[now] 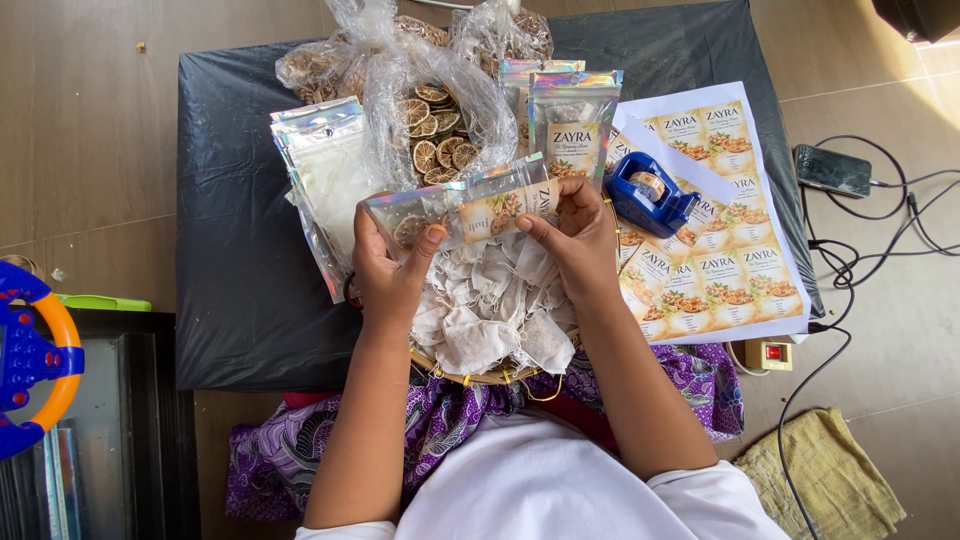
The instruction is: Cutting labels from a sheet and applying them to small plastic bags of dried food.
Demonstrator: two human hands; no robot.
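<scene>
Black plastic sheeting covers the low table [250,300], and everything else can be placed from the basket [470,378] of white paper sachets [495,310] that sits at its near edge, against the person's lap. Beyond the basket, toward the far side of the table, stand clear bags of dried citrus slices [435,130]; to the far left of the basket lies a stack of empty shiny pouches [325,180], and to its far right stand a few filled, labelled pouches [572,125]. Right of the basket a white sheet of printed stickers [715,250] lies flat, with a blue tape dispenser [648,190] resting on its near corner. Directly above the basket both hands hold one pouch [470,210] sideways, dried slices showing through its clear window. The left hand [390,275] is closed on the pouch's bottom end, thumb on the front face; the right hand [575,235] is pinched on the other end, thumb pressing on the sticker there. To do this well, I judge the left hand should keep the film taut and flat while the right thumb smooths the sticker from its middle outward, so no crease or bubble is trapped, and the edges sit square with the pouch
</scene>
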